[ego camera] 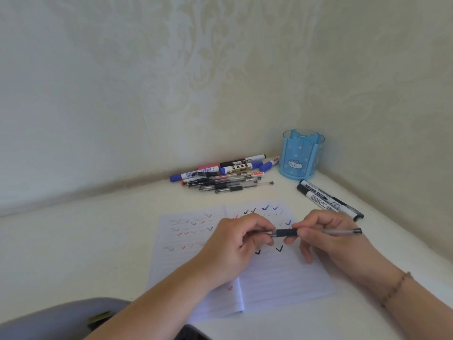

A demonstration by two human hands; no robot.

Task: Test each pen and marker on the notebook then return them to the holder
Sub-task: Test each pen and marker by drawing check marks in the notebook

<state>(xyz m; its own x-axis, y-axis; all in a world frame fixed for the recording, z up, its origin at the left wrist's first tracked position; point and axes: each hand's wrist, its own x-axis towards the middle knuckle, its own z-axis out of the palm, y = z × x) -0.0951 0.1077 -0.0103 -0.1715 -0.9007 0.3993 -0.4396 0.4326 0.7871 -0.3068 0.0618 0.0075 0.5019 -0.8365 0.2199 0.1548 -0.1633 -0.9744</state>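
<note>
A clear gel pen (286, 233) with a black grip lies level between my two hands above the open lined notebook (282, 278). My left hand (235, 244) pinches its cap end; my right hand (328, 236) grips the barrel, whose black tail sticks out to the right. The pages carry several red, black and blue check marks. A heap of pens and markers (220, 175) lies by the wall. The blue holder (301, 155) stands in the corner with nothing visible inside it.
Two black-and-white markers (326, 200) lie side by side to the right of the notebook, near the side wall. A grey chair edge (56, 317) shows at the lower left. The white table meets walls at the back and right.
</note>
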